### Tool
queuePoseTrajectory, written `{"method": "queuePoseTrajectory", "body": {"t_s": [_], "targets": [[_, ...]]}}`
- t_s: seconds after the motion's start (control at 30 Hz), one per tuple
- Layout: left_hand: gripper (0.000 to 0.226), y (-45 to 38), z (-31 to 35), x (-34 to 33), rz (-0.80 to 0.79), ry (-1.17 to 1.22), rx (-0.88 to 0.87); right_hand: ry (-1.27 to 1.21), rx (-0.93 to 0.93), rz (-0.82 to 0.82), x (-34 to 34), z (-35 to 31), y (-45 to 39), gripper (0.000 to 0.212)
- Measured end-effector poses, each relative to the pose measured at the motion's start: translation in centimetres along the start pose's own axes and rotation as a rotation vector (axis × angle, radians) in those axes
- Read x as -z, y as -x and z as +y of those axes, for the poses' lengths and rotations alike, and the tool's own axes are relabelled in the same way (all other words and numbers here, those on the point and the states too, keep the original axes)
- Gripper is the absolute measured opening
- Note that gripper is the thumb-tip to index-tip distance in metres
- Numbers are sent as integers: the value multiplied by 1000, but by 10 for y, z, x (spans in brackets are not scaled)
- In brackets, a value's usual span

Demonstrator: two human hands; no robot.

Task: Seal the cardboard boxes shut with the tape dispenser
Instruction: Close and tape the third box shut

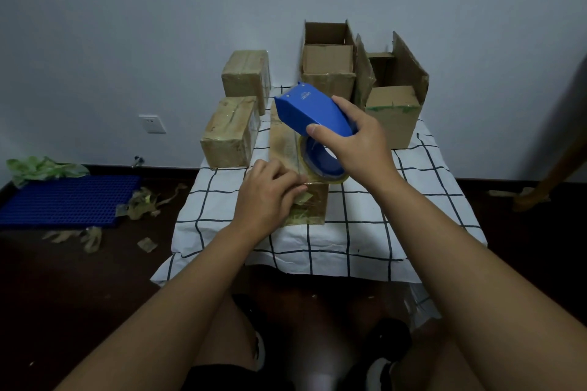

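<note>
Right hand [355, 140] clamped on blue tape dispenser [313, 111], white lettering unreadable, left hand [270, 197] pinching tape on cardboard box [286, 143].

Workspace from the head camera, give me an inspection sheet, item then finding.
Surface: white cloth with dark grid lines over a low table.
Job's things: blue plastic tape dispenser above a long flat cardboard box; two taped boxes left; two open-flapped cardboard boxes at the back.
Clutter: torn tape scraps on the dark floor, blue plastic grid mat, crumpled green material.
Grippers: right hand grips the dispenser; left hand pinches tape at the box's near end.
Cables: nothing seen.
Surroundings: pale wall, white wall socket.
</note>
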State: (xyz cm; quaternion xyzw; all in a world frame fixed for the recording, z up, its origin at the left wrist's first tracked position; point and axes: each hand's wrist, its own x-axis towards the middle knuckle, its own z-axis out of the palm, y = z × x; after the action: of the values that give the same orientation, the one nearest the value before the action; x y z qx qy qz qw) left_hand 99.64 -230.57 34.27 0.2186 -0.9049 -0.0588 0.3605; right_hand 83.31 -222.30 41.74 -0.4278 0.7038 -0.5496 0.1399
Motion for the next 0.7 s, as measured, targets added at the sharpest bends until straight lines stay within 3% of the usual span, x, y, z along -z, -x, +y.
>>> {"method": "queuePoseTrajectory", "body": {"t_s": [0.17, 0.37, 0.53, 0.7], "targets": [[26, 4, -7, 2, -15, 190, 110, 23, 13, -9, -1, -2, 0, 77], [8, 4, -1, -6, 61, 32, 35, 13, -12, 12, -2, -2, 0, 76], [16, 11, -11, -3, 73, 164, 96, 6, -21, 25, -1, -3, 2, 74], [5, 9, -4, -9, 85, 105, 82, 30, -2, 8, -3, -5, 3, 78]]}}
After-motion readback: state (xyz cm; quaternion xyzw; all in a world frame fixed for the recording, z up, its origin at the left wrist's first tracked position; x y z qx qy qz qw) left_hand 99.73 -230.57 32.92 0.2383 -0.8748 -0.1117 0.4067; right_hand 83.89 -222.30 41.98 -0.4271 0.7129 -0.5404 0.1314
